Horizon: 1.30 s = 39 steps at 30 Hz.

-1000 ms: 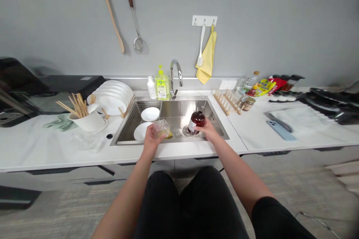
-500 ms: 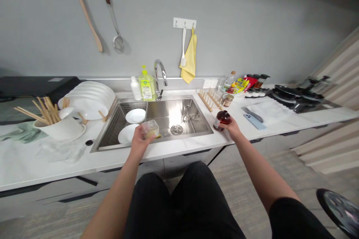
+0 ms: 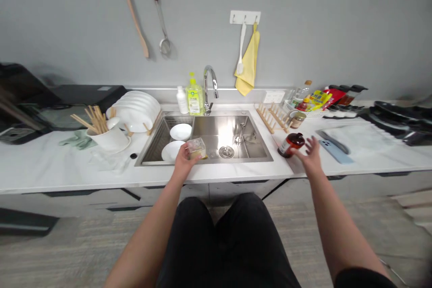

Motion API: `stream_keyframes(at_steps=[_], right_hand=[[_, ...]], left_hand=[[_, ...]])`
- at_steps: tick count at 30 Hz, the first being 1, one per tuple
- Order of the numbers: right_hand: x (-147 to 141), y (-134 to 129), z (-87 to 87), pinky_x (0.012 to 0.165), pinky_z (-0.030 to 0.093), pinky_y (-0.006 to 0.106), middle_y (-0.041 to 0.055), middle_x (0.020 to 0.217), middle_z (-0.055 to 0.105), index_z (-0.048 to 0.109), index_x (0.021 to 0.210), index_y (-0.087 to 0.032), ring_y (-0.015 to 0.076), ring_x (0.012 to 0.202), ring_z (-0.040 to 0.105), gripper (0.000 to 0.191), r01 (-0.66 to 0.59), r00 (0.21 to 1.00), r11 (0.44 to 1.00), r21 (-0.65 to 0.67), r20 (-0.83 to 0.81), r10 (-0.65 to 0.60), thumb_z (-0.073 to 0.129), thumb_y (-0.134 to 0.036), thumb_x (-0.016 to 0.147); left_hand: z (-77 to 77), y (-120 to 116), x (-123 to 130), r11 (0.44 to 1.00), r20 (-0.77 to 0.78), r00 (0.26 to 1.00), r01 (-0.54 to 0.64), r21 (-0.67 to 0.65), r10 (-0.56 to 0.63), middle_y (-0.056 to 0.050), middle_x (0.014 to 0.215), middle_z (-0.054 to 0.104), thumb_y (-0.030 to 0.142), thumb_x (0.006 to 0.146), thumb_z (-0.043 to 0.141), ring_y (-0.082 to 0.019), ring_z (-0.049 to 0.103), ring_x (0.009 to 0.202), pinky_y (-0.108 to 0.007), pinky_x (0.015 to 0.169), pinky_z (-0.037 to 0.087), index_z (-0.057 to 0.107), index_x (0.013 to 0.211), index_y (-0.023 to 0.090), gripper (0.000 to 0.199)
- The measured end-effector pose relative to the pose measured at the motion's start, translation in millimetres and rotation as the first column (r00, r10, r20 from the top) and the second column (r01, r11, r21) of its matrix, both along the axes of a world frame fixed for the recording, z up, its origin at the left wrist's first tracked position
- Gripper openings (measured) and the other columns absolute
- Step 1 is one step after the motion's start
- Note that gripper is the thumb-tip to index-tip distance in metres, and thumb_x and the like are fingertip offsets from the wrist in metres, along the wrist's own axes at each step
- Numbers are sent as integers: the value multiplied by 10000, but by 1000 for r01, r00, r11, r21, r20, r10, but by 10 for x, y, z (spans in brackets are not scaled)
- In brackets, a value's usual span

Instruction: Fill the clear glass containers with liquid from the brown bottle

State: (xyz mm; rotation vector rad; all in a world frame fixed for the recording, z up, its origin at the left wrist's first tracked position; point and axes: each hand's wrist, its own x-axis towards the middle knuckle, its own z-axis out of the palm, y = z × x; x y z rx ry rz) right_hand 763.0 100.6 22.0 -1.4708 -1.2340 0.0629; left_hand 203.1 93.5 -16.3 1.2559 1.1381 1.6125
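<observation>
My left hand (image 3: 184, 159) is closed around a clear container (image 3: 196, 147) with something yellowish at its bottom, held above the sink's front edge. Just right of the sink (image 3: 206, 161), a dark red-brown bottle (image 3: 291, 145) with a black cap and a pale label stands on the counter. Beside it is my right hand (image 3: 311, 155), its fingers spread and holding nothing. Two white bowls (image 3: 180, 132) sit in the left part of the sink, the nearer one partly behind my left hand.
A chrome faucet (image 3: 211, 83) rises behind the sink, beside a green soap bottle (image 3: 195, 98). White plates (image 3: 135, 110) and a pot of chopsticks (image 3: 110, 139) stand at left. Rightward are a wooden rack (image 3: 272, 117), a jar (image 3: 298, 119), a blue phone (image 3: 335, 151) and dark pans (image 3: 398, 119).
My right hand has let go of the brown bottle, opened and drawn off to its right. The left hand still holds the clear container. The whole view has turned leftward.
</observation>
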Motion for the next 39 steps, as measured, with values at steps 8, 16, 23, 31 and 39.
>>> stream_keyframes(at_steps=[8,16,23,31,39], right_hand=[[-2178,-857,34,1115,626,557,196,1591,658,592,1611,-276,386,1411,688,760,-725,688,682,-92,-68,722,840,-595,967],[-3157,-698,-128,1117,644,512,140,1484,732,576,1505,-290,358,1330,759,883,-930,361,354,-103,-448,818,1014,-582,796],[-2976,-388,-370,878,672,435,99,1301,785,683,1306,-280,264,990,768,744,-819,572,533,-211,-358,738,1035,-503,690],[-2916,-317,-432,822,659,393,106,1290,775,667,1286,-245,228,952,755,787,-836,546,503,-220,-431,718,1048,-536,663],[-2924,-403,-307,791,608,357,44,1094,759,662,1241,-236,208,902,705,794,-825,561,524,-212,-412,718,1058,-535,621]], left_hand=[[70,-737,530,989,-43,990,134,60,-132,-188,1493,731,515,725,1046,-379,728,1380,-570,1225,562,649,1513,215,932],[270,-1161,224,967,-378,903,247,63,-206,-180,1704,577,402,827,966,-402,571,1572,-578,1242,551,566,1676,294,944],[397,-1158,-1667,741,-619,511,-648,178,596,-149,1232,735,479,998,691,-335,725,1152,-509,1030,602,733,1235,205,365],[249,-1088,-2393,632,-912,132,-758,159,388,-226,1245,739,500,951,674,-410,683,1158,-490,1016,542,683,1376,129,565],[328,-1287,-2304,531,-787,288,-845,59,546,-71,925,715,548,909,705,-315,697,930,-425,898,536,731,1121,205,404]])
